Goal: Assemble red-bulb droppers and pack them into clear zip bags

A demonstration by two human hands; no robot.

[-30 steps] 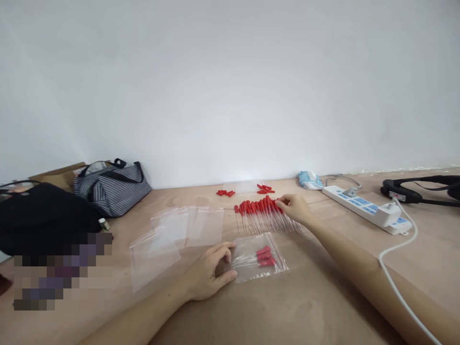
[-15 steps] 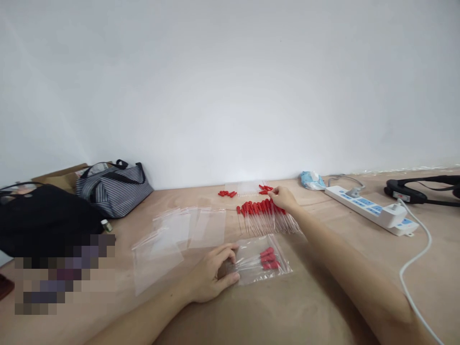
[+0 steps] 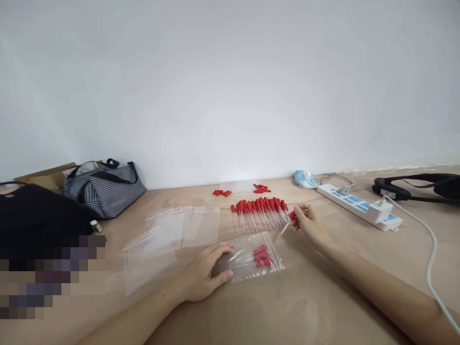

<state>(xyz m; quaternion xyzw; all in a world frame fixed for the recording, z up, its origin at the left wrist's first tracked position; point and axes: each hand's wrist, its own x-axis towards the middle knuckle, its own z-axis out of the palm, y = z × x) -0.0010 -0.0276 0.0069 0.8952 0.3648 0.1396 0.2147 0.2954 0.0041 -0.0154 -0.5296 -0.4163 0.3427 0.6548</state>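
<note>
In the head view, my right hand [image 3: 309, 224] pinches a glass dropper [image 3: 283, 232] by its red rubber bulb, its clear tube slanting down to the left. My left hand [image 3: 206, 270] holds the closed end of a clear zip-lock bag [image 3: 241, 274], thumb and fingers on either side of it. Several droppers with red bulbs [image 3: 260, 255] lie inside this bag, bulbs toward its zip edge on the right. Behind the bag is a row of droppers [image 3: 259, 206], bulbs pointing away from me.
Several flat clear bags [image 3: 201, 225] lie to the left. Loose red bulbs [image 3: 222, 192] and glass tubes sit near the wall. A white power strip [image 3: 354, 203], its cable, a blue-and-white packet [image 3: 305, 179] and black goggles [image 3: 413, 189] are right; a striped bag [image 3: 108, 189] is left.
My right hand has moved from the back of the dropper row toward me and right, and now holds a dropper. My left hand stays on the bag; the view has shifted slightly.
</note>
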